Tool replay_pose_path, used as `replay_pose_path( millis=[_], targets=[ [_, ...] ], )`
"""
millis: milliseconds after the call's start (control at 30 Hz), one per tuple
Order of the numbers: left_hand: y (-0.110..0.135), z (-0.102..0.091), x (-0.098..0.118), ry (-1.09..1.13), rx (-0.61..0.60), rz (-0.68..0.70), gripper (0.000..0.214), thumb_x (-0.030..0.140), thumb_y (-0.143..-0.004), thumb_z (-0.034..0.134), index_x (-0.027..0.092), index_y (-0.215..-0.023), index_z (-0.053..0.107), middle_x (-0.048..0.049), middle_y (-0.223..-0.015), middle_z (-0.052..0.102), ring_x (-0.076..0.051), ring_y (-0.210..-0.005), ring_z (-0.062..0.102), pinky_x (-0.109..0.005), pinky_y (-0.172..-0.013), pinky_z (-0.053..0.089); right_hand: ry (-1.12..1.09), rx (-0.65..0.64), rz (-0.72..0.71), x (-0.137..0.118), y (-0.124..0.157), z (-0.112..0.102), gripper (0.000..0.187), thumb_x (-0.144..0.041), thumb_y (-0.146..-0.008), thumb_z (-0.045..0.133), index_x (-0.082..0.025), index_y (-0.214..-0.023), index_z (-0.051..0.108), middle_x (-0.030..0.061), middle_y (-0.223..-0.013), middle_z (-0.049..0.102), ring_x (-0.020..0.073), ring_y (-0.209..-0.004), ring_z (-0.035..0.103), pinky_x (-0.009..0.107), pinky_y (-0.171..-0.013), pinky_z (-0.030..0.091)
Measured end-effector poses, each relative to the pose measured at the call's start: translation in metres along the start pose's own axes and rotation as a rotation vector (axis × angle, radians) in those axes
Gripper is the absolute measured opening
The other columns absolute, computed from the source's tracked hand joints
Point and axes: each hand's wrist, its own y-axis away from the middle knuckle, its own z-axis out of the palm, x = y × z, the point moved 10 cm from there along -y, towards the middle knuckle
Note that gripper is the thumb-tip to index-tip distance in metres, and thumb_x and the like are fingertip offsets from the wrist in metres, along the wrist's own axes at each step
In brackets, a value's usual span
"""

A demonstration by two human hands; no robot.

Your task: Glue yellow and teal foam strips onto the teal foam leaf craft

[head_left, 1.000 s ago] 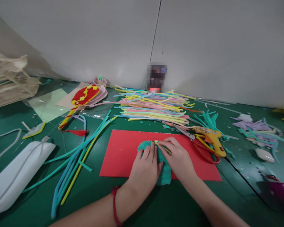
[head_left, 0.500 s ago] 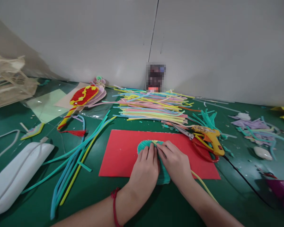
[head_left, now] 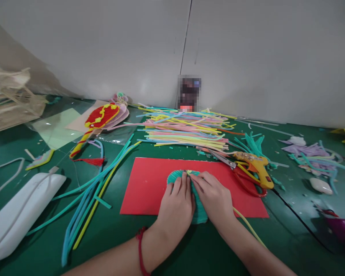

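Note:
A teal fan-shaped piece (head_left: 199,211), seemingly built from rows of pipe cleaners, lies on a red sheet (head_left: 143,188). My left hand (head_left: 176,201) rests over it with fingers pressed together, holding it down near its upper edge. My right hand (head_left: 214,193) is closed in a pinch beside the left fingertips, on a yellow pipe cleaner (head_left: 248,224) whose long tail comes out under the right wrist. A short yellow bit shows at the fingertips on the teal edge. The middle of the teal piece is hidden by my hands.
Scissors (head_left: 247,188) and a yellow glue gun (head_left: 258,168) lie on the sheet's right side. Pipe cleaners (head_left: 186,128) are heaped behind. Leftward are loose strands (head_left: 96,188), a red fan-shaped ornament (head_left: 102,117) and a white power strip (head_left: 25,211). Purple scraps (head_left: 310,153) lie right.
Both hands stay at the top of the teal piece with only slight finger shifts. The teal piece's lower edge has moved slightly to the right.

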Motion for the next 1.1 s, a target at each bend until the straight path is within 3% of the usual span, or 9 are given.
replay_pose_path(
  millis=[200, 400, 533, 700, 867, 967, 1100],
  targets=[
    [-0.001, -0.002, 0.003, -0.007, -0.004, 0.035, 0.036, 0.015, -0.089, 0.043, 0.008, -0.119, 0.062, -0.0136, -0.124, 0.063, -0.026, -0.104, 0.059, -0.038, -0.082, 0.049, -0.038, -0.014, 0.016, 0.003, -0.001, 0.002, 0.033, -0.023, -0.096, 0.040, -0.020, -0.087, 0.071, 0.0016, -0.071, 0.063, 0.0121, -0.066, 0.061, 0.021, -0.052, 0.041],
    [-0.001, 0.003, 0.003, -0.009, -0.038, 0.046, 0.039, 0.018, -0.089, 0.041, 0.006, -0.121, 0.060, -0.0141, -0.126, 0.061, -0.026, -0.104, 0.058, -0.038, -0.084, 0.048, -0.265, -0.119, 0.104, 0.022, -0.007, 0.014, 0.026, -0.027, -0.094, 0.045, -0.022, -0.090, 0.070, 0.0010, -0.081, 0.066, 0.0120, -0.075, 0.062, 0.019, -0.062, 0.046],
    [-0.002, 0.004, 0.003, -0.014, -0.061, 0.048, 0.041, 0.019, -0.089, 0.041, 0.006, -0.124, 0.058, -0.0148, -0.126, 0.060, -0.026, -0.104, 0.058, -0.038, -0.084, 0.047, -0.254, -0.212, -0.050, 0.019, -0.020, 0.016, 0.025, -0.026, -0.094, 0.046, -0.022, -0.089, 0.070, 0.0022, -0.084, 0.067, 0.0126, -0.080, 0.061, 0.020, -0.065, 0.046],
    [-0.001, 0.003, 0.005, -0.044, -0.055, 0.056, 0.041, 0.021, -0.088, 0.043, 0.006, -0.122, 0.059, -0.0146, -0.126, 0.060, -0.027, -0.104, 0.058, -0.039, -0.083, 0.047, -0.176, -0.340, -0.350, 0.006, -0.037, 0.019, 0.021, -0.023, -0.092, 0.050, -0.021, -0.087, 0.071, 0.0026, -0.082, 0.065, 0.0142, -0.079, 0.056, 0.022, -0.064, 0.042],
    [0.000, 0.005, 0.005, -0.026, -0.041, 0.065, 0.043, 0.021, -0.087, 0.044, 0.004, -0.124, 0.058, -0.0146, -0.128, 0.059, -0.028, -0.105, 0.057, -0.039, -0.083, 0.046, -0.214, -0.274, -0.649, -0.005, -0.047, 0.015, 0.027, -0.018, -0.093, 0.046, -0.021, -0.084, 0.071, 0.0032, -0.075, 0.064, 0.0149, -0.073, 0.052, 0.027, -0.065, 0.038],
    [0.000, 0.006, 0.003, 0.007, -0.016, 0.052, 0.044, 0.021, -0.088, 0.040, 0.002, -0.124, 0.057, -0.0152, -0.128, 0.059, -0.028, -0.105, 0.057, -0.039, -0.082, 0.046, -0.255, -0.218, -0.676, -0.001, -0.048, 0.011, 0.027, -0.020, -0.094, 0.045, -0.021, -0.082, 0.069, 0.0020, -0.078, 0.067, 0.0149, -0.077, 0.054, 0.029, -0.071, 0.037],
    [0.000, 0.006, 0.002, 0.034, -0.012, 0.034, 0.045, 0.021, -0.090, 0.036, 0.001, -0.125, 0.055, -0.0158, -0.129, 0.058, -0.028, -0.106, 0.057, -0.039, -0.082, 0.046, -0.274, -0.121, -0.535, 0.016, -0.046, 0.001, 0.023, -0.025, -0.094, 0.048, -0.022, -0.084, 0.068, 0.0027, -0.090, 0.070, 0.0160, -0.087, 0.057, 0.032, -0.080, 0.038]
  ],
)
